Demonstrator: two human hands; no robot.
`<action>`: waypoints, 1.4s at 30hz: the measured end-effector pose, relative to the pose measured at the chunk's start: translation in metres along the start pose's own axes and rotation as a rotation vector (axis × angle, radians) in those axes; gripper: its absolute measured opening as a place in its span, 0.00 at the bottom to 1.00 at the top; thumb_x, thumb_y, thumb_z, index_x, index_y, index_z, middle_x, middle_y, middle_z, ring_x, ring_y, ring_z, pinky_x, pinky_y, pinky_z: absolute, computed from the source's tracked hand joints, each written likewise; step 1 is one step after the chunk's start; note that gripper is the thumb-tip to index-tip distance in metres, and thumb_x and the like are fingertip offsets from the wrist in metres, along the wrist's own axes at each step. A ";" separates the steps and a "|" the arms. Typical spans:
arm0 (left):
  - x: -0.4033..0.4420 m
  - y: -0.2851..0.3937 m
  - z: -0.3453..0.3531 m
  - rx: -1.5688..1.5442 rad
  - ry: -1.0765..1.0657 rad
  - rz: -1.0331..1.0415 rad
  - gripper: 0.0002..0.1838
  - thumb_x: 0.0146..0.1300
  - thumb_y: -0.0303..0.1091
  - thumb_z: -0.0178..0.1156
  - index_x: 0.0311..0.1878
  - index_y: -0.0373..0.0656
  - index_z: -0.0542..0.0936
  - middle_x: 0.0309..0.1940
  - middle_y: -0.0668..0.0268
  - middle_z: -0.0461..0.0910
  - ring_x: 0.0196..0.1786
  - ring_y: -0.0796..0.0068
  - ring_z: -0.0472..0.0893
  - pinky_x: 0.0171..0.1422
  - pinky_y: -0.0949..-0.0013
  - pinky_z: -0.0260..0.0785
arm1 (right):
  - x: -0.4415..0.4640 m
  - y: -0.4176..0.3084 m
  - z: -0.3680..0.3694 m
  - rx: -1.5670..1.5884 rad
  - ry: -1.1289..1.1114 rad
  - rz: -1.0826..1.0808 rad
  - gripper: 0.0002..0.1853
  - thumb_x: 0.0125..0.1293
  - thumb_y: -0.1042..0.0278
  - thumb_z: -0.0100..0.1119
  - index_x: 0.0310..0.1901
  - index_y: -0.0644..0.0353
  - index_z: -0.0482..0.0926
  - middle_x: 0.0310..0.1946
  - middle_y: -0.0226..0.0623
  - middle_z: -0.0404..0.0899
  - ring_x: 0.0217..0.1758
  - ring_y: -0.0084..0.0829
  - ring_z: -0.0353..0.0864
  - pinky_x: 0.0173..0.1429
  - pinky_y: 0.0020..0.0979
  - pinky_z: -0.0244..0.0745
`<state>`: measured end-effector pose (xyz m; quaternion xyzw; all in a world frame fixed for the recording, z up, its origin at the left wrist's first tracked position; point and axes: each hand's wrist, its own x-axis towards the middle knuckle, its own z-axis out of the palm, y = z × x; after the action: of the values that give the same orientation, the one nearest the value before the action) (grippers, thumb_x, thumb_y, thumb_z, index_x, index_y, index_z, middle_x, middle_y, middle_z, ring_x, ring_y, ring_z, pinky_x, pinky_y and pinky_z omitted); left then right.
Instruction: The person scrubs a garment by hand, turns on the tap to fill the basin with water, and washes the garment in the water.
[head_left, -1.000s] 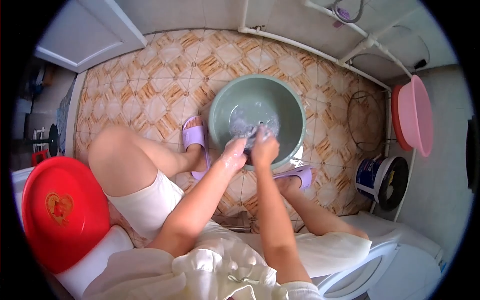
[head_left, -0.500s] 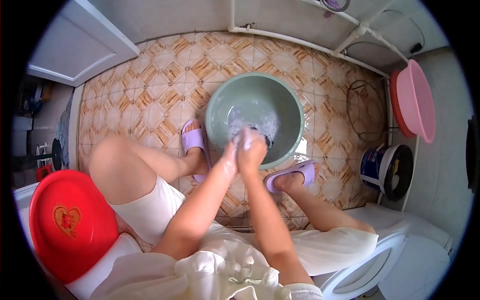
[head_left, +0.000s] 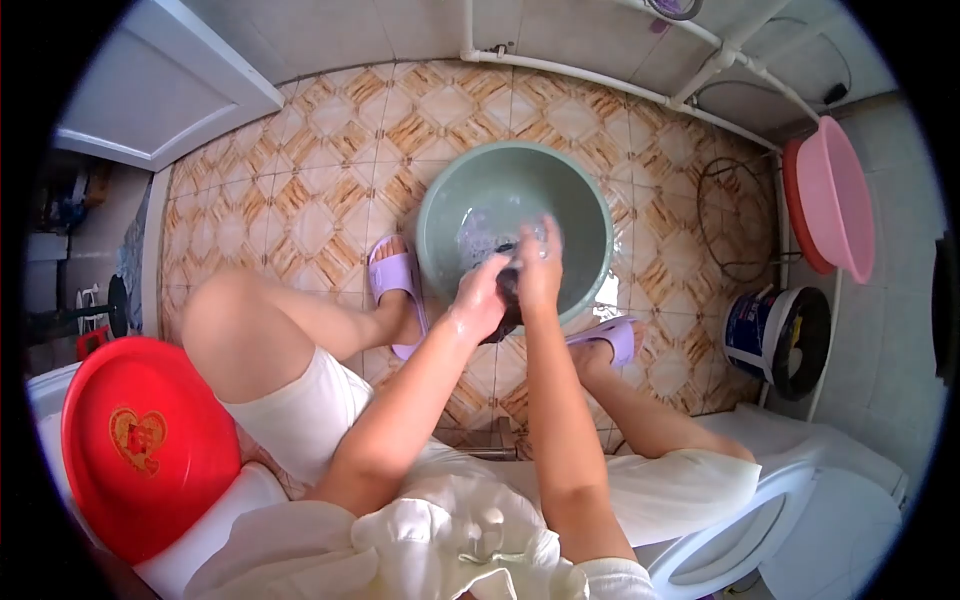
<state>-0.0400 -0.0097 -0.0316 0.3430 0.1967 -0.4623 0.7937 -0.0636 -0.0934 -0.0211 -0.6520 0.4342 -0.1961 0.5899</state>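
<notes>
A wide grey-green basin [head_left: 432, 215] stands on the floor between my feet, with suds [head_left: 480, 238] and water in it. Over its near rim, my left hand [head_left: 482, 297] is closed on a wet dark cloth [head_left: 511, 284], whose exact kind I cannot make out. Part of the cloth hangs below the left hand, by the rim. Against the cloth's right side is my right hand [head_left: 540, 268], its fingers stretched out over the basin and somewhat blurred.
A red basin [head_left: 190, 440] sits at my left. On the right are a pink basin [head_left: 845, 200] on the wall, a bucket [head_left: 765, 335] and a toilet seat [head_left: 735, 540]. Purple slippers [head_left: 395, 275] are on my feet on the tiled floor [head_left: 320, 190].
My hands were clasped together over the suds; now they are apart, the right fingers stretched out. More of the dark cloth shows between them, drawn toward the near rim.
</notes>
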 end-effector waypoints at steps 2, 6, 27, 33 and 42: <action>0.009 -0.001 -0.006 -0.075 -0.058 -0.025 0.15 0.61 0.39 0.56 0.48 0.41 0.75 0.41 0.63 0.77 0.46 0.71 0.76 0.52 0.65 0.69 | -0.009 0.015 -0.002 0.139 -0.011 -0.024 0.28 0.62 0.60 0.49 0.62 0.65 0.64 0.60 0.52 0.66 0.64 0.43 0.65 0.66 0.33 0.56; -0.004 0.022 0.017 0.077 0.125 0.154 0.23 0.62 0.48 0.55 0.53 0.41 0.74 0.48 0.64 0.75 0.50 0.72 0.75 0.57 0.68 0.66 | -0.074 0.000 0.018 -0.165 0.045 -0.425 0.19 0.59 0.78 0.50 0.54 0.64 0.67 0.48 0.46 0.72 0.54 0.35 0.70 0.63 0.31 0.59; 0.008 -0.027 -0.026 -0.259 -0.232 -0.183 0.19 0.66 0.40 0.48 0.55 0.40 0.69 0.55 0.56 0.71 0.55 0.62 0.74 0.64 0.56 0.63 | -0.022 0.076 0.017 -0.892 0.328 -0.571 0.12 0.55 0.59 0.61 0.33 0.59 0.79 0.28 0.51 0.78 0.35 0.49 0.80 0.40 0.40 0.73; 0.012 -0.026 -0.019 -0.234 -0.060 -0.234 0.17 0.65 0.42 0.47 0.50 0.42 0.74 0.50 0.62 0.76 0.53 0.66 0.74 0.58 0.55 0.67 | -0.015 0.009 -0.021 -0.548 0.264 -0.424 0.10 0.55 0.62 0.62 0.33 0.57 0.75 0.36 0.44 0.78 0.40 0.47 0.75 0.47 0.42 0.68; 0.005 -0.037 -0.016 -0.131 -0.076 -0.131 0.16 0.67 0.41 0.46 0.50 0.41 0.74 0.50 0.61 0.76 0.53 0.69 0.75 0.60 0.58 0.66 | -0.002 0.021 -0.029 -0.524 0.248 -0.082 0.15 0.59 0.54 0.57 0.29 0.60 0.76 0.28 0.50 0.80 0.32 0.50 0.79 0.34 0.47 0.70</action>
<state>-0.0694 -0.0130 -0.0590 0.2587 0.2184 -0.5121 0.7894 -0.0941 -0.1077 -0.0338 -0.7703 0.5120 -0.1793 0.3352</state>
